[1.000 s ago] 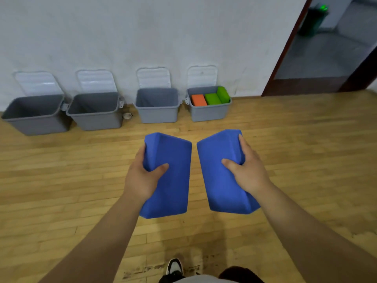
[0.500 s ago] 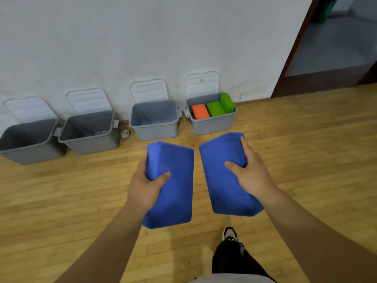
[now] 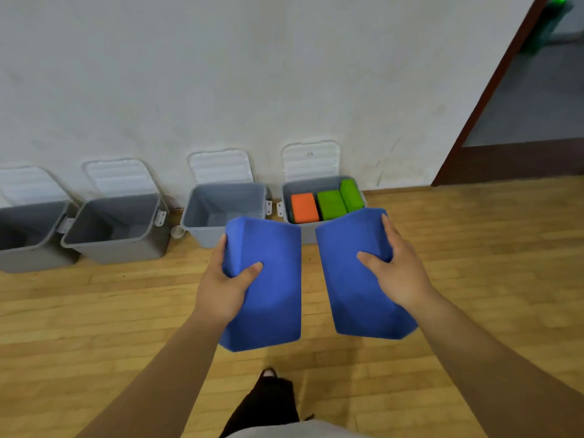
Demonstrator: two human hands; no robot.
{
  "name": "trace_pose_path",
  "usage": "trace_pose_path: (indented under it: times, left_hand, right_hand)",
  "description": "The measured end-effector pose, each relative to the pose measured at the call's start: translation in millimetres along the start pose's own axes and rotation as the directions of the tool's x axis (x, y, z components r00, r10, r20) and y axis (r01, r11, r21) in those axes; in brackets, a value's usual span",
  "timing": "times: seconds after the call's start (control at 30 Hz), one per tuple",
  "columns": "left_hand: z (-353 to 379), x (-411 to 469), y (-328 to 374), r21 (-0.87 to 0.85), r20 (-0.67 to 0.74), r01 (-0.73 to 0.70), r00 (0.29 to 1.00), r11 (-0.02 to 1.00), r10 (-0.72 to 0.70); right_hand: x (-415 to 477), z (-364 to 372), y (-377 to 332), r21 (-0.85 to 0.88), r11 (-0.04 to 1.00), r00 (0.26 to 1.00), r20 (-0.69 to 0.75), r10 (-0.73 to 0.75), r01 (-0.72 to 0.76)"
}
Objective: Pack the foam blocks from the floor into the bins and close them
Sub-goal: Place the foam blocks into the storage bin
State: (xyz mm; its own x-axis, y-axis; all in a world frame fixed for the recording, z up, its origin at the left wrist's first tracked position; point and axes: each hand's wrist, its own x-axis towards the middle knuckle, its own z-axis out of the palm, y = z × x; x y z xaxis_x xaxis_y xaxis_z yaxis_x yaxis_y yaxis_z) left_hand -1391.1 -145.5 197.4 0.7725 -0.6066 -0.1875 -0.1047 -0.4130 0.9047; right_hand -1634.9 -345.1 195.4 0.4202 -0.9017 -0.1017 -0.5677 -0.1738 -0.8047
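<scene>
My left hand grips a blue foam block by its left edge, thumb on top. A second blue foam block is held the same way in my right hand. Both blocks hang in the air side by side, in front of a row of grey bins along the wall. The rightmost bin holds an orange block and two green blocks. The bin to its left looks empty, as does the bin beside that. All lids stand open against the wall.
A fourth grey bin sits at the far left. The floor is wooden planks. An open doorway is at the right. A small white roll lies between two bins. My leg and shoe show below.
The bins have drawn nearer and larger as I walk toward them. My grip on both blue blocks is unchanged.
</scene>
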Motion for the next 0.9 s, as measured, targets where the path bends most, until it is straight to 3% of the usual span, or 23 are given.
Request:
trace_pose_path:
  times: [0.33, 0.73, 0.9]
  left_hand:
    - [80.1, 206.4, 20.0, -0.004, 0.038, 0.071, 0.997, 0.997, -0.071]
    - [148.9, 467.5, 100.2, 0.097, 0.138, 0.150, 0.977, 0.984, -0.163]
    - [201.2, 548.4, 91.2, 0.108, 0.124, 0.245, 0.958, 0.963, -0.258]
  right_hand:
    - [200.4, 29.7, 18.2, 0.015, 0.995, 0.995, 0.029, 0.095, -0.095]
    - [446.5, 42.1, -2.3, 0.005, 0.986, 0.984, -0.060, 0.167, -0.167]
    - [556.8, 55.5, 25.0, 0.003, 0.972, 0.972, -0.010, 0.236, -0.236]
